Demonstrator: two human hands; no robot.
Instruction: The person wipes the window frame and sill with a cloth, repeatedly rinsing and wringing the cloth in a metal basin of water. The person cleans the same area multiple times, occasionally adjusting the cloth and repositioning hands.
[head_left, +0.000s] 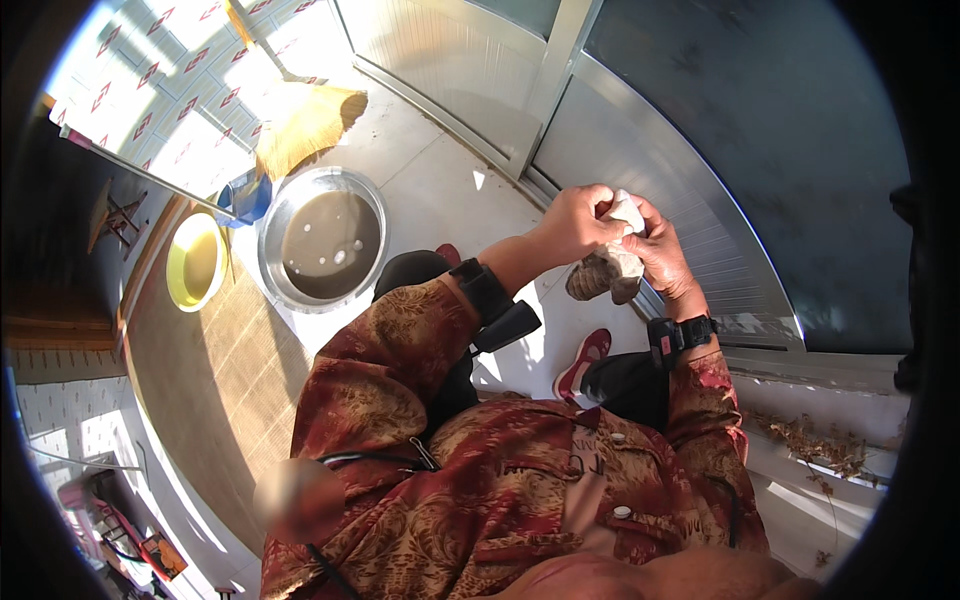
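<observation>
My left hand (576, 219) and my right hand (661, 251) are raised close together, in front of the sliding door. Between them they pinch a bunched, pale grey cloth (628, 211) by its upper part. Its darker, grey-brown folds (600, 277) hang below my fingers. My fingers cover part of the cloth, so its full shape is hidden. To the left on the floor stands a large metal basin (271, 281) of murky water with a few suds, apart from both hands.
A yellow basin (174, 281) and a blue container (253, 201) stand beside the metal basin. Beyond them, a straw broom (311, 124) leans at the patterned wall. A long handle (150, 178) crosses nearby. Framed door panels (637, 142) rise close behind my hands. Dry plants (817, 450) lie right.
</observation>
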